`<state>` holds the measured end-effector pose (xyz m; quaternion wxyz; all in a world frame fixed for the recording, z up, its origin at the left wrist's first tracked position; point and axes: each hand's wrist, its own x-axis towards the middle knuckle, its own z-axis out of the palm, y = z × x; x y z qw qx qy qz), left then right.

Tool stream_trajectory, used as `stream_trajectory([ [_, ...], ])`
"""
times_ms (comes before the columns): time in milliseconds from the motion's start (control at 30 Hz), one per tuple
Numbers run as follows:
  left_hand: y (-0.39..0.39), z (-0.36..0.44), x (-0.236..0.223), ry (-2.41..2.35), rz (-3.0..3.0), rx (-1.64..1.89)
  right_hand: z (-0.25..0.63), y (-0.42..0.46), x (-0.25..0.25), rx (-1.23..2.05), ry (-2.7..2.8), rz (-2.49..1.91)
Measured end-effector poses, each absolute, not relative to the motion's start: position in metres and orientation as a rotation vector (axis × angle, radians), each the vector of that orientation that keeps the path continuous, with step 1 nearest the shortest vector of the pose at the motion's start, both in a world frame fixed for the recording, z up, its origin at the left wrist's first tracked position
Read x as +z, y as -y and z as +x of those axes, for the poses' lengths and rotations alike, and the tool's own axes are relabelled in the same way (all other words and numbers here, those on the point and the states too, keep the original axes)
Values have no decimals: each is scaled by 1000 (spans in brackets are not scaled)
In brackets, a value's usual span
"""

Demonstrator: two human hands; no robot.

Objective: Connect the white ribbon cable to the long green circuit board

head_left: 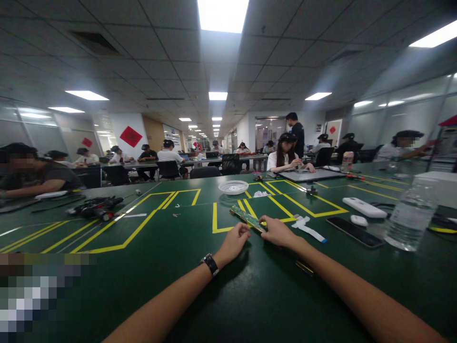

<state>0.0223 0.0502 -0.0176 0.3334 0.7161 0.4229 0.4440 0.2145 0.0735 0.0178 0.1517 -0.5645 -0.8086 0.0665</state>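
A long, narrow green circuit board (246, 216) is tilted above the green table, its far end pointing up and to the left. My right hand (280, 232) grips the board's near end between thumb and fingers. Just left of that end, my left hand (233, 244) has its fingers curled together by the board's lower edge; whatever the fingertips hold, if anything, is hidden. A white ribbon cable (310, 229) with a blue tip lies to the right of my right hand. Under my right forearm rests a thin dark strip with gold edges (304, 268).
A white round basket (233, 187) stands beyond the board. On the right are a black phone (354, 232), a white power bank (364, 207), a small white case (359, 220) and a water bottle (410, 216). A black gadget (96, 208) lies left. A co-worker (283, 157) sits opposite.
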Motion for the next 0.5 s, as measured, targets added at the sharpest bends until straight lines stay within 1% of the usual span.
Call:
stream_trajectory([
  [133,-51,21,-15,-1141,1778,1186,209,-73,18,286,2245,-1421],
  [267,-57,18,-19,-1114,1615,1284,203,-66,22,331,2260,-1191],
  [367,-61,17,-22,-1103,1514,1344,198,-58,25,316,2318,-1075],
  [500,-62,16,-23,-1112,1456,1394,197,-53,28,270,2365,-1030],
])
